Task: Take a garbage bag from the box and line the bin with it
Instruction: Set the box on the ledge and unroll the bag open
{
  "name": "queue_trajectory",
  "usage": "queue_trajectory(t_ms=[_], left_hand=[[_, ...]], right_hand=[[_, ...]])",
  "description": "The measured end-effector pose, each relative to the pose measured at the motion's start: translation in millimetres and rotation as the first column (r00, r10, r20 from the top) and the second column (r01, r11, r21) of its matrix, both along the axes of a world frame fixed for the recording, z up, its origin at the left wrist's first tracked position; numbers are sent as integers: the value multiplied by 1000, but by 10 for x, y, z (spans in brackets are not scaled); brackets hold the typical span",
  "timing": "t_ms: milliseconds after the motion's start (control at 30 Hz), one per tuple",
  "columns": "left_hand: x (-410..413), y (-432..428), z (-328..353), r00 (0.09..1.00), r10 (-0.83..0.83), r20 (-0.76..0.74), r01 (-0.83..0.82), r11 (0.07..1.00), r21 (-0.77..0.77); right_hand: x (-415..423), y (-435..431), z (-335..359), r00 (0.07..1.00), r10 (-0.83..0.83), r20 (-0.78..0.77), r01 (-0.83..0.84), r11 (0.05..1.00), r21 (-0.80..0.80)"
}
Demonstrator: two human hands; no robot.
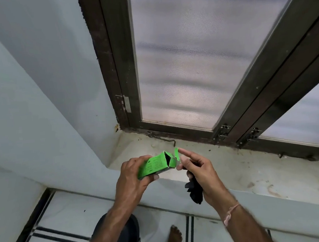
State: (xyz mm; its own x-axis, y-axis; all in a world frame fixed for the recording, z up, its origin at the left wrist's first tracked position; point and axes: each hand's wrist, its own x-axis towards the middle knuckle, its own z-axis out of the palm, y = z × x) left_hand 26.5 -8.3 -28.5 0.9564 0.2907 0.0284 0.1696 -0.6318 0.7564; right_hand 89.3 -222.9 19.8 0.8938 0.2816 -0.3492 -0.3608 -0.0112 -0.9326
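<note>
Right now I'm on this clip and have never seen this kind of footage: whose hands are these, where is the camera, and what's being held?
There is no machine: a camera worn on a person's head looks down at their own bare hands. The left hand grips a small green box with its end flaps open. The right hand holds a folded black garbage bag, its forefinger at a flap. Behind is a stained window sill. Below, by their bare feet, stands a dark bin.

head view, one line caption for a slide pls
Left hand holds the open green box; right hand grips a folded black garbage bag above the bin.
</note>
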Motion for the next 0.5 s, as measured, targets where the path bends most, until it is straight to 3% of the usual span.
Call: queue_trajectory(t_ms=[233, 500], left_hand=[[-52, 47, 77, 998, -53, 25, 50, 995, 84], [-95, 35, 126, 997, -77, 19, 73, 985, 156]], right_hand=[[78, -15, 110, 956, 246, 162, -203, 948, -245], [83, 32, 121, 943, 264, 200, -191, 926, -325]])
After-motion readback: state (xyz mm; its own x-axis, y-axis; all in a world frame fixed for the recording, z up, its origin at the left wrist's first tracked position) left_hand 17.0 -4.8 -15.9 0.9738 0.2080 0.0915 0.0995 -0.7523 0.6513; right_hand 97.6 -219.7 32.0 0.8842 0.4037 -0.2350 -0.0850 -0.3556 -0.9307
